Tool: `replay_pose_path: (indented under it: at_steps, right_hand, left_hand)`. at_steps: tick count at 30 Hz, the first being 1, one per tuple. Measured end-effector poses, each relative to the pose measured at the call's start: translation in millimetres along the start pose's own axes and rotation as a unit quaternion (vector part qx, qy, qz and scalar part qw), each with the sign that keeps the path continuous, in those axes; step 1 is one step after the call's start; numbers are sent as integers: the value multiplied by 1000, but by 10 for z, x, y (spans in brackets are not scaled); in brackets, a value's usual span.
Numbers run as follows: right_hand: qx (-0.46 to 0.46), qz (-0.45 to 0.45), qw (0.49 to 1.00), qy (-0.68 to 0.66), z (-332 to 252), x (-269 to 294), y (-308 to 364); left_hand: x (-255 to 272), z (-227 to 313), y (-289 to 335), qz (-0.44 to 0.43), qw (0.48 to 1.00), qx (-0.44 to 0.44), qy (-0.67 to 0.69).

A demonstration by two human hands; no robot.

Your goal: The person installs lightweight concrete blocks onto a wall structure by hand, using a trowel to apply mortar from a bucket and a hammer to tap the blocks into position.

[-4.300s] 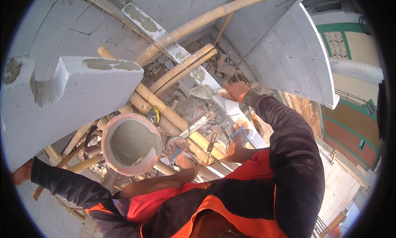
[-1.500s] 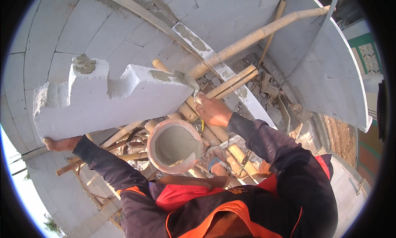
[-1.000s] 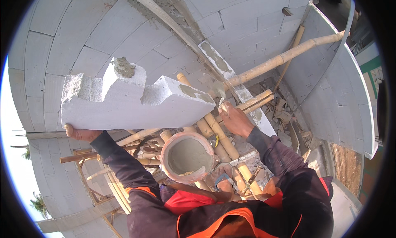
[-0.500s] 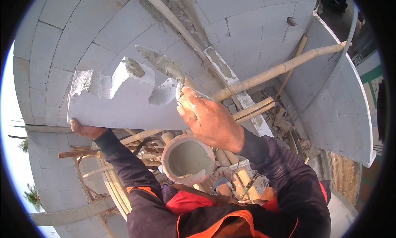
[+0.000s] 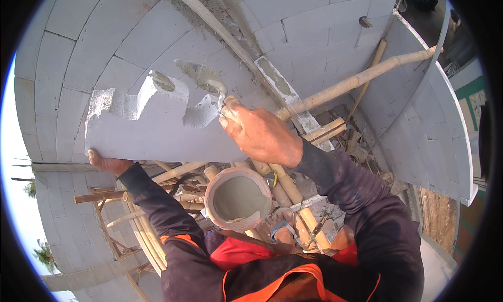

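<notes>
A white aerated concrete block [image 5: 152, 137] with a jagged, notched upper edge is held up against the wall side. My left hand [image 5: 109, 162] grips its lower left corner, thumb on the near face and the other fingers hidden behind. My right hand [image 5: 262, 134] is closed around the handle of a mortar-smeared trowel [image 5: 201, 75]. The trowel's blade points up and left, above the notch at the block's right part. A patch of grey mortar sits on the block's raised tooth. Below the block stands a round bucket [image 5: 209, 202] with grey mortar [image 5: 241, 197] inside.
A block wall [image 5: 157, 40] curves across the far side, with a wooden strip [image 5: 220, 27] along it. A bamboo pole [image 5: 361, 78] crosses at right. More bamboo poles [image 5: 293, 189] lie underfoot by my sandalled foot [image 5: 283, 229]. Rubble [image 5: 356, 142] fills the right corner.
My right hand and the trowel have shifted slightly left, the blade lying a little lower and flatter. The block stays in my left hand, nearly where it was.
</notes>
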State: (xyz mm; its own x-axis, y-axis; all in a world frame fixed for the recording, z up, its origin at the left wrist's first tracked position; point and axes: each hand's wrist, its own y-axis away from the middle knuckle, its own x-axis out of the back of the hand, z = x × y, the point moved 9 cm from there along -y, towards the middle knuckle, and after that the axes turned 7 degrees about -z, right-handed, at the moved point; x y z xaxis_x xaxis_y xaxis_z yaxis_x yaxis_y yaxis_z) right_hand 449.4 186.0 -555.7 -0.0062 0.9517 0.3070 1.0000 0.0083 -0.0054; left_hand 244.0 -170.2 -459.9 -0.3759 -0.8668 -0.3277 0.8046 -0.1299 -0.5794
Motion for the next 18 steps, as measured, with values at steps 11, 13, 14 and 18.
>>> replay_pose_path:
  at_steps: [11, 13, 14, 18]
  right_hand:
    - [175, 76, 980, 56, -122, 9, 333]
    - [65, -7, 997, 41, 186, -21, 400]
    - [-2, -32, 997, 72, 336, -48, 485]
    - [-2, -166, 979, 121, 547, -276, 724]
  left_hand:
    - [-56, 92, 16, 54, 993, -53, -86]
    - [0, 121, 22, 81, 986, -69, -126]
    - [-13, 132, -5, 67, 987, -78, -125]
    - [2, 131, -73, 45, 986, -106, -119]
